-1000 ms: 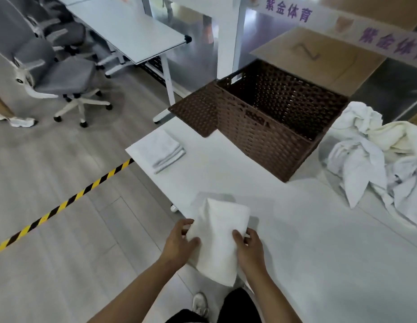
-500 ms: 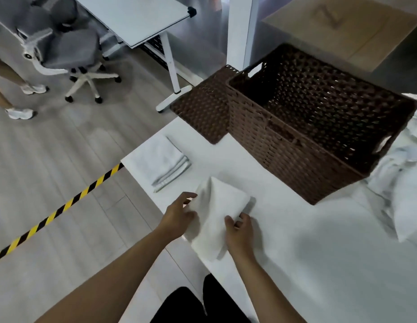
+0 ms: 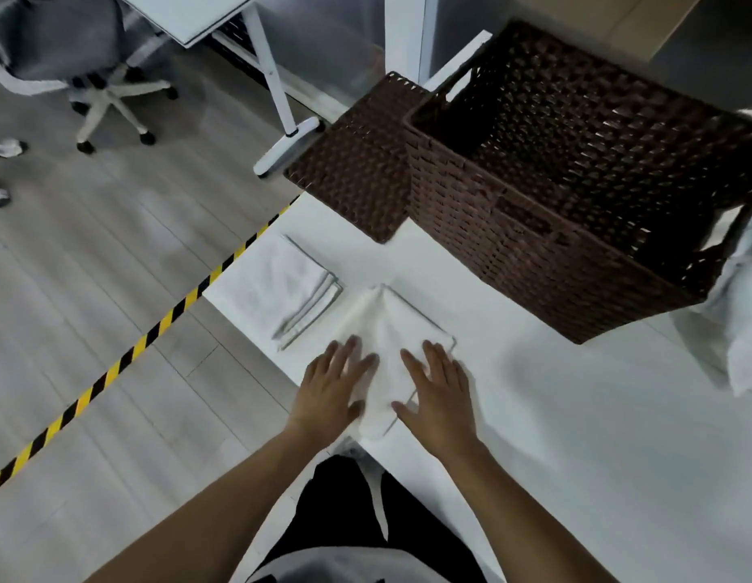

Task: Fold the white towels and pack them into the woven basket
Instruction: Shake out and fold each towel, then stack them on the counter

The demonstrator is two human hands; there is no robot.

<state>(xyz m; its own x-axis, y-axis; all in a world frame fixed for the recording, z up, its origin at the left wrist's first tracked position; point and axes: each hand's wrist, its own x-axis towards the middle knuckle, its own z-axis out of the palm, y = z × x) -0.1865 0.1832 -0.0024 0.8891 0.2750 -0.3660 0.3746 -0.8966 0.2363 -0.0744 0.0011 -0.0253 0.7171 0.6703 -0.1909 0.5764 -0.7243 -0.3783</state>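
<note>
A folded white towel (image 3: 391, 330) lies on the white table (image 3: 576, 414) near its left corner. My left hand (image 3: 330, 385) and my right hand (image 3: 439, 391) press flat on its near half, fingers straight. To its left rests a stack of folded white towels (image 3: 282, 284). The brown woven basket (image 3: 534, 229) stands open behind the towel, its inside dark with no towel visible in it. Its lid (image 3: 361, 162) hangs off the left side. Unfolded white towels (image 3: 740, 326) are heaped at the right edge of the view.
The table's corner and left edge drop to a grey floor with yellow-black tape (image 3: 126, 355). A grey office chair (image 3: 84, 48) and another white desk (image 3: 223, 14) stand beyond. A person's feet (image 3: 0, 170) show at far left.
My hands let go of the towel's edges and now press flat on it on the table. The view has tilted down and closer to the basket.
</note>
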